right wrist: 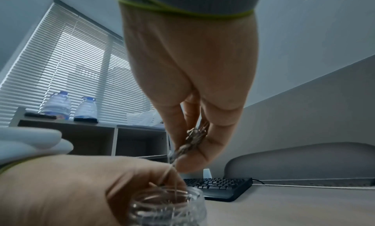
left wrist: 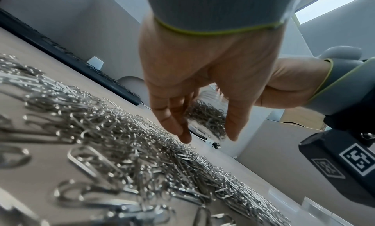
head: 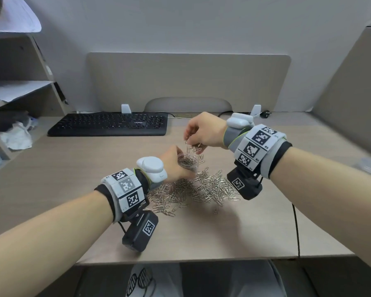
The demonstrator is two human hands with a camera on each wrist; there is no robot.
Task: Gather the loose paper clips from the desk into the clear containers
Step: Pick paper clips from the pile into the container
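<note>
- The right hand (head: pixel 204 131) is pinching paper clips (head: pixel 194 146) above the jar (head: pixel 187 161).
- The left hand (head: pixel 176 166) is gripping the jar.
- Clips could be spilling toward 6 o'clock, onto the pile (head: pixel 201 187), if tangled.

A wide heap of silver paper clips (head: pixel 193 189) lies on the surface. Behind it stands an upright clear jar (head: pixel 187 161), part-filled with clips, with a bunch of clips (head: pixel 194 146) hanging just above its mouth.
</note>
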